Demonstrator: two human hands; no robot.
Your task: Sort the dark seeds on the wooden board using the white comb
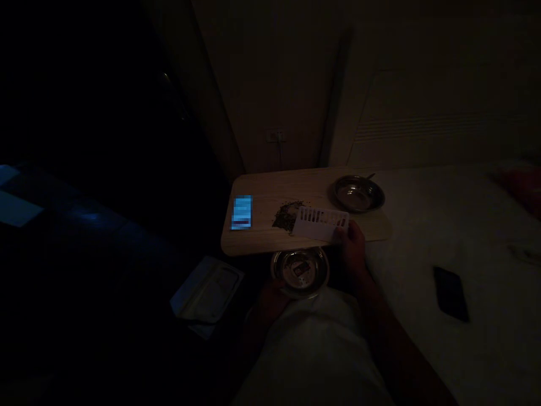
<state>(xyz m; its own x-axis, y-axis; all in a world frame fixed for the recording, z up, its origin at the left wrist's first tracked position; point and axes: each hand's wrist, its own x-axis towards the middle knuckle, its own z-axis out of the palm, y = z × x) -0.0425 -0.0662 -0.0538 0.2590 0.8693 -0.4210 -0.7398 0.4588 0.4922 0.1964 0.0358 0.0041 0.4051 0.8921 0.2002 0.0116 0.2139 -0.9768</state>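
Left hand (270,299): grip around one metal bowl (311,286)
Right hand (354,245): grasping one white slotted tray (316,230)
Worktop (262,186): one dark heap (282,220), one lit screen (241,212), one second bowl (359,194)

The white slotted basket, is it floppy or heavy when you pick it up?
The white slotted basket is probably light, since the right hand holds it by one end. Its straight edges suggest it's stiff rather than floppy.
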